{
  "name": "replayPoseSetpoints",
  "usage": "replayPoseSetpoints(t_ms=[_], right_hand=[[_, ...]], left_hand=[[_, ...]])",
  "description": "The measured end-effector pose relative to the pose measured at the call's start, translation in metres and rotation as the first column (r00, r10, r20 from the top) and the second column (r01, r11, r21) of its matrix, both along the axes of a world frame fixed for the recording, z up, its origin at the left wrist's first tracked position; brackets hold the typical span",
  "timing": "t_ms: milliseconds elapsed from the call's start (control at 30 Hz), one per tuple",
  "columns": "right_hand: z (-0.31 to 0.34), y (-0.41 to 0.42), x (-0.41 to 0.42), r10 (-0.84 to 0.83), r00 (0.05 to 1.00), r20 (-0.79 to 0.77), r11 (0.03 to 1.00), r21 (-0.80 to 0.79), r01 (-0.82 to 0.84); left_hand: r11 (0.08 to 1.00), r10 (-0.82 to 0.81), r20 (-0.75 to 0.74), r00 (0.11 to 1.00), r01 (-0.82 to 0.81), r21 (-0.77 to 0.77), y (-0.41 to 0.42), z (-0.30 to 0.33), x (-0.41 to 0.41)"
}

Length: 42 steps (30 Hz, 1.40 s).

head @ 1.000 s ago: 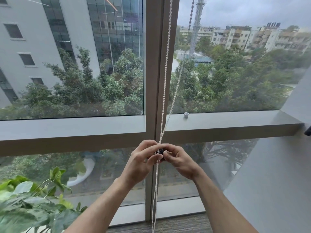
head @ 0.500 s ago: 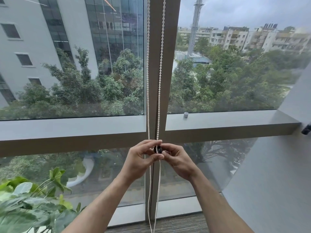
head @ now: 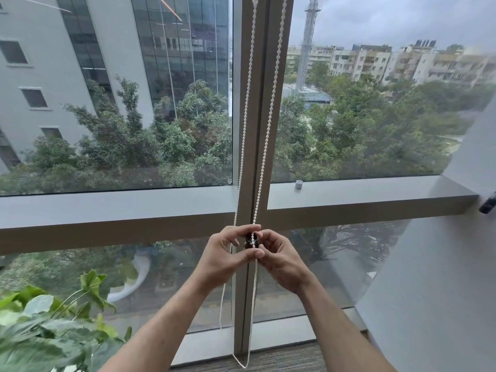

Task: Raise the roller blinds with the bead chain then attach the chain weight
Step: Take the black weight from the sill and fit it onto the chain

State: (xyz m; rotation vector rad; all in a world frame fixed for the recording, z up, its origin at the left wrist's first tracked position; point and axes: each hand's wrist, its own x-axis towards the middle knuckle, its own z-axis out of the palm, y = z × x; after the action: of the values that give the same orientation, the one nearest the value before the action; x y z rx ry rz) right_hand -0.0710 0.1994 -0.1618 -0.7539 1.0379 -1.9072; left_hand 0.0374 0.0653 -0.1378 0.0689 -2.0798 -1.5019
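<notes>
Since 0.5 s ago: chain strands spread slightly wider up top, hands barely shifted. Grey vertical window mullion (head: 264,130) carries both strands of the white plastic bead chain (head: 271,103), loop bottom near the floor. Left hand (head: 228,257) and right hand (head: 279,260) meet at mullion crossbar height, fingers curled, pinching the small black cylindrical chain weight (head: 251,240) against the right strand. Small grey cap (head: 298,184) on sill.

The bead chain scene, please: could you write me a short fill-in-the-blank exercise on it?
1. Both hands pinch a small ____ chain weight.
2. The bead chain hangs in front of the window's vertical ____.
3. The small grey cylinder stands on the ledge to the ____ of the chain.

Missing words: black; frame; right
</notes>
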Motion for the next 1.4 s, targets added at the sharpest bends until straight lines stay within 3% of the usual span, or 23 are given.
replayPoseSetpoints(t_ms=[467,667,800,900,1100,1233,1400], right_hand=[[-0.004,-0.014,0.003,-0.058,0.998,0.033,0.997,-0.040,0.059],[0.001,-0.011,-0.017,-0.184,0.982,-0.032,0.980,0.077,0.186],[-0.002,-0.016,-0.057,-0.493,0.861,-0.125,0.828,0.236,0.509],[-0.002,-0.018,-0.093,-0.587,0.762,-0.273,0.706,0.288,0.647],[0.006,-0.022,-0.157,-0.529,0.502,-0.684,0.417,0.306,0.856],[0.013,-0.026,-0.188,-0.443,0.361,-0.821,0.301,0.244,0.922],[0.021,-0.036,-0.220,-0.279,0.379,-0.882,0.270,0.307,0.913]], left_hand=[[0.963,-0.132,-0.030,0.991,0.135,0.234,-0.010,0.000,-0.004],[0.958,-0.062,-0.053,0.997,0.074,0.277,-0.012,-0.006,-0.014],[0.970,-0.028,-0.055,0.998,0.040,0.240,-0.013,-0.007,-0.024],[0.971,-0.021,-0.060,0.998,0.035,0.235,-0.015,-0.006,-0.032],[0.971,-0.003,-0.035,0.999,0.011,0.237,-0.013,-0.008,-0.048],[0.969,0.004,-0.019,1.000,0.001,0.246,-0.009,-0.010,-0.056],[0.972,0.035,-0.009,0.999,-0.032,0.234,-0.007,-0.013,-0.061]])
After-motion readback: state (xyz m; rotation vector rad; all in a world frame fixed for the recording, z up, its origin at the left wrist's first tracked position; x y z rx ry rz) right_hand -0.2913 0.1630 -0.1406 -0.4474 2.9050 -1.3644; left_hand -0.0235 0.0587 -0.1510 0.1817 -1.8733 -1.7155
